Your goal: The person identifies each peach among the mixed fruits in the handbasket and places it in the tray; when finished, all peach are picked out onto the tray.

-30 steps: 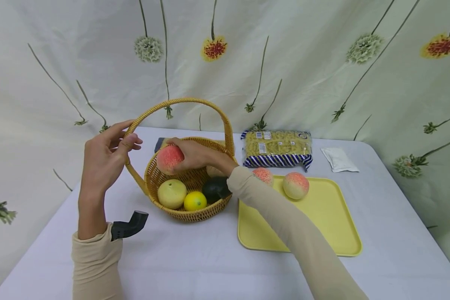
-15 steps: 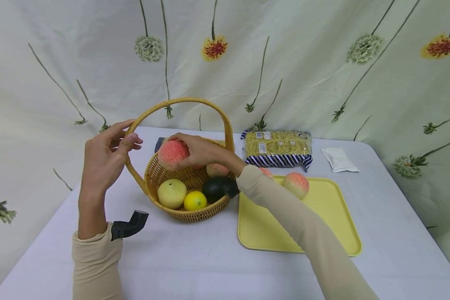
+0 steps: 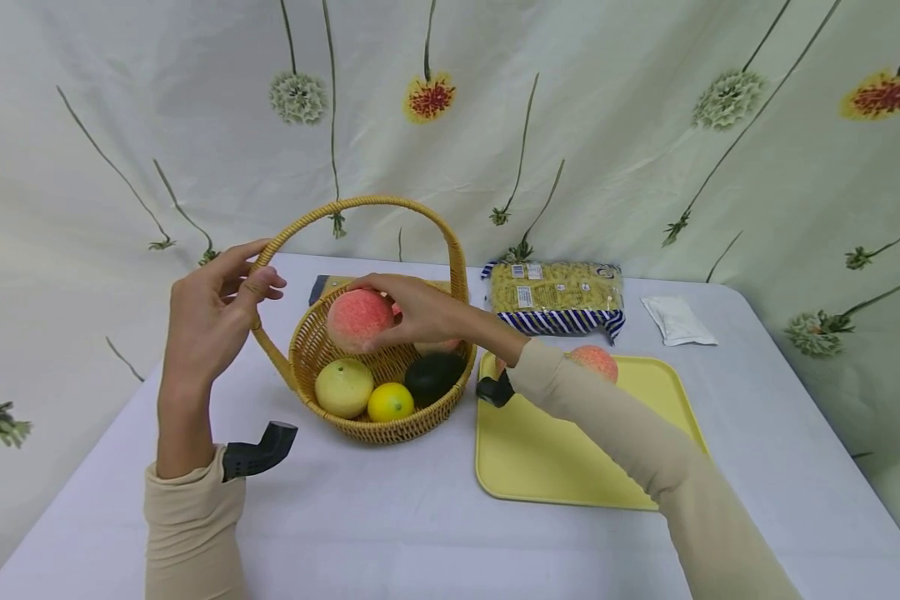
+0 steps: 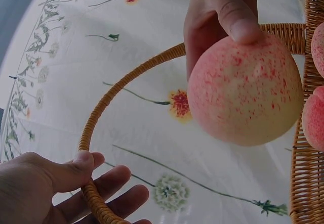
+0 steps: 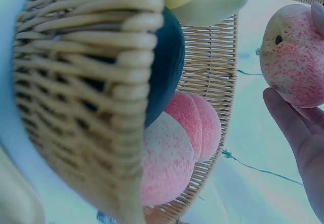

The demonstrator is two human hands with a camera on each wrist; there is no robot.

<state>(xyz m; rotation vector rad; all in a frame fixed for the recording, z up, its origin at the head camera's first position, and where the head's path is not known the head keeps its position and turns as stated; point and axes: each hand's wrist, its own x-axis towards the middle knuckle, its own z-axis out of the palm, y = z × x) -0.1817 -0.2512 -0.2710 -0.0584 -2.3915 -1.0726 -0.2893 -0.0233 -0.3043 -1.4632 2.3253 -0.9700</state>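
My left hand [image 3: 213, 308] pinches the side of the arched handle [image 3: 375, 201] of a wicker basket [image 3: 390, 432]. In my right hand [image 3: 431, 312] is a pink-and-cream peach [image 3: 360, 321], gripped between thumb and fingers above the basket's left half. The left wrist view shows that peach [image 4: 248, 90] clear of the wicker. Inside the basket lie a pale green-yellow round fruit [image 3: 343, 387], a yellow lemon [image 3: 391, 402] and a smooth dark oval fruit [image 3: 433, 377]. Two more peaches sit in it, a paler one [image 5: 167, 158] and a redder one [image 5: 205, 125], partly hidden by my right hand in the head view.
Right of the basket lies a yellow tray [image 3: 570, 467] bearing peaches [image 3: 594, 361], partly covered by my right forearm. Behind it are a bag of pasta [image 3: 558, 296] and a white packet [image 3: 678, 320]. A flat wooden-looking object [image 3: 333, 283] lies behind the basket.
My right hand, still holding the peach, has shifted rightward over the basket, and its forearm has swung right across the tray. The left hand and basket have stayed in place.
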